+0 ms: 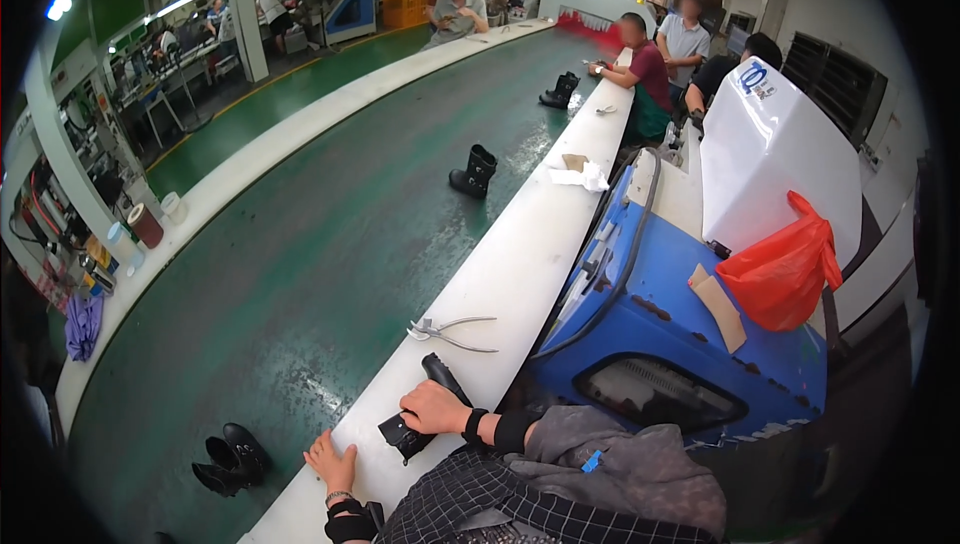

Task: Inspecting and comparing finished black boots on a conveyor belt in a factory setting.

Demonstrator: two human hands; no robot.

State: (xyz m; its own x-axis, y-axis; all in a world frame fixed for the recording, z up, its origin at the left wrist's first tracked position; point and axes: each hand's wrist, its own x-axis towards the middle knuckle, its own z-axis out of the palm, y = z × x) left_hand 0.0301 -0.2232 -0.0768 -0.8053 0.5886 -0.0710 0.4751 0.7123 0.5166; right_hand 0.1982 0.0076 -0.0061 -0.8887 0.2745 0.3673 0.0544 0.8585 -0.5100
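A black ankle boot (pixel 402 439) lies on its side on the white ledge (pixel 500 284) in front of me. My right hand (pixel 436 409) grips it across the middle, with the foot part pointing away and the buckled shaft toward me. My left hand (pixel 331 461) rests on the ledge's left edge, fingers spread and holding nothing. Just beyond the boot lies a pair of metal pliers (pixel 455 333), handles apart. On the green conveyor belt (pixel 330 274), left of my left hand, a pair of black boots (pixel 232 460) stands close together.
Farther along the belt are another black boot (pixel 475 172) and more black footwear (pixel 560 91). A blue machine (pixel 680 344) stands close on my right, bearing a red plastic bag (pixel 785 269). Crumpled white paper (pixel 582 176) lies up the ledge. Several people work farther off.
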